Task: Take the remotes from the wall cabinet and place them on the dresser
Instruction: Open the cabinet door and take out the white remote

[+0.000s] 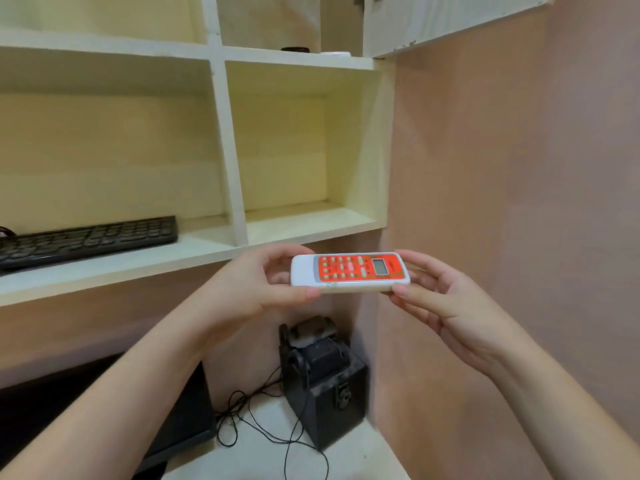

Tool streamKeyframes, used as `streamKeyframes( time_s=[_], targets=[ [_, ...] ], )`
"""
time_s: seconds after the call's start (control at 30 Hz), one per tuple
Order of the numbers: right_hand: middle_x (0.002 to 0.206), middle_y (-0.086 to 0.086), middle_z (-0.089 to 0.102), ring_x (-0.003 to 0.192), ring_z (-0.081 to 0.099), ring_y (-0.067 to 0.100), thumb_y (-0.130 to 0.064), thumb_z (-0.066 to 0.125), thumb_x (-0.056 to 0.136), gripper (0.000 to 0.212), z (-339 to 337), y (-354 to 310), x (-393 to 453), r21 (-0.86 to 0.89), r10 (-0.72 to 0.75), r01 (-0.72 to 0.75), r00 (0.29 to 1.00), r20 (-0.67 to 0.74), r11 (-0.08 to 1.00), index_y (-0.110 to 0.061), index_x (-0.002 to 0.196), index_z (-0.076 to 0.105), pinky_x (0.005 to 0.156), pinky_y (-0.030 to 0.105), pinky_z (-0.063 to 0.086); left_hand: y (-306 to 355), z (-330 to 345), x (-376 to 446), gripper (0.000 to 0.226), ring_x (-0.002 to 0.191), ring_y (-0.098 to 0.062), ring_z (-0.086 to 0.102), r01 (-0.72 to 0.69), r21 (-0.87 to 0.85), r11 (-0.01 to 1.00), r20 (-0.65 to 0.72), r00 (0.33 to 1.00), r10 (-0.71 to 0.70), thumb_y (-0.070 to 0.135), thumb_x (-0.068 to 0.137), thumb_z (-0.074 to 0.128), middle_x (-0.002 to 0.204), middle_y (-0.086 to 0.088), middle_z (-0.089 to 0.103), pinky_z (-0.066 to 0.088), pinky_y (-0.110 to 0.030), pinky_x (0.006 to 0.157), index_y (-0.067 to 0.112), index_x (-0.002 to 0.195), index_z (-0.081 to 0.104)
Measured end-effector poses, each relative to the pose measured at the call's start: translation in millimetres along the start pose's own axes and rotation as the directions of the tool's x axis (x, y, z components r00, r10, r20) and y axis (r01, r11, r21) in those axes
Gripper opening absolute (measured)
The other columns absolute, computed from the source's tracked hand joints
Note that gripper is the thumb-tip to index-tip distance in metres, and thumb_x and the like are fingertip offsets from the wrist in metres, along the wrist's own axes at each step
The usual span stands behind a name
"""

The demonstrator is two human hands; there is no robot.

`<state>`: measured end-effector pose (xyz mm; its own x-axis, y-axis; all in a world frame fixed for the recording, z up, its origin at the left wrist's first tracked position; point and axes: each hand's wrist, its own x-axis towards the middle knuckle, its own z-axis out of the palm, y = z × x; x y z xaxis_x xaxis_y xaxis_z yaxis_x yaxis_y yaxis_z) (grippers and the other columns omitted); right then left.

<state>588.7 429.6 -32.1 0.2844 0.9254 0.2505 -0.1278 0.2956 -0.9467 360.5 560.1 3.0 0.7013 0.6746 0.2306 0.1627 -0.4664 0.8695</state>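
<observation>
The left hand [256, 289] pinches one end of the white remote [349, 271] between thumb and curled fingers, while the right hand [446, 306] cradles the other end with thumb at its edge, so the orange keypad faces up and level. The remote hangs in the air just below the open wall cabinet [304, 223], above the dresser [363, 455], likely steadied for carrying down.

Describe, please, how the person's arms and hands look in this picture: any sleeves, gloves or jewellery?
Both forearms are bare as far as the frame shows; no sleeves are visible. The left hand and right hand wear no gloves. No rings, watch or bracelets show on the fingers or wrists. The nails look short and unpainted.
</observation>
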Motion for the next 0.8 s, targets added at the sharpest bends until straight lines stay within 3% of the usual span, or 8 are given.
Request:
streamKeyframes(
  time_s=[0.3, 0.47, 0.53, 0.8],
  targets=[
    [0.117, 0.007, 0.07, 0.109, 0.065, 0.025, 0.007, 0.063, 0.081, 0.05, -57, -14, -83, -0.025, -0.013, 0.007, 0.967, -0.254, 1.0, -0.011, 0.127, 0.054, 0.085, 0.026, 0.056, 19, 82, 12, 0.052, 0.105, -0.012, 0.068, -0.089, 0.029, 0.996, 0.179, 0.98, 0.082, 0.024, 0.069, 0.085, 0.11, 0.007, 0.073, 0.049, -0.044, 0.101, 0.033, 0.116, 0.064],
    [0.12, 0.01, 0.068, 0.109, 0.066, 0.024, 0.007, 0.062, 0.083, 0.049, -104, -32, -149, -0.032, -0.03, 0.02, 0.931, -0.363, 0.999, -0.011, 0.128, 0.052, 0.083, 0.024, 0.056, 47, 153, 14, 0.055, 0.101, -0.017, 0.069, -0.145, 0.013, 0.989, 0.283, 0.949, 0.136, 0.024, 0.066, 0.087, 0.108, 0.005, 0.073, 0.053, -0.032, 0.095, 0.033, 0.116, 0.064],
    [0.121, 0.009, 0.067, 0.108, 0.066, 0.024, 0.007, 0.063, 0.083, 0.05, -125, -39, -181, -0.043, -0.037, 0.021, 0.906, -0.421, 0.999, -0.011, 0.128, 0.052, 0.084, 0.025, 0.056, 61, 187, 13, 0.053, 0.099, -0.018, 0.07, -0.158, -0.013, 0.987, 0.331, 0.931, 0.153, 0.014, 0.071, 0.085, 0.108, 0.003, 0.073, 0.054, -0.027, 0.089, 0.029, 0.118, 0.063],
    [0.125, 0.007, 0.063, 0.111, 0.063, 0.03, 0.002, 0.067, 0.08, 0.053, -199, -70, -324, -0.114, -0.078, 0.003, 0.75, -0.657, 0.994, -0.016, 0.129, 0.053, 0.079, 0.031, 0.059, 119, 334, -11, 0.053, 0.098, -0.018, 0.071, -0.185, -0.134, 0.974, 0.54, 0.81, 0.228, 0.009, 0.072, 0.083, 0.109, -0.001, 0.073, 0.055, -0.033, 0.091, 0.028, 0.118, 0.063]
  ],
)
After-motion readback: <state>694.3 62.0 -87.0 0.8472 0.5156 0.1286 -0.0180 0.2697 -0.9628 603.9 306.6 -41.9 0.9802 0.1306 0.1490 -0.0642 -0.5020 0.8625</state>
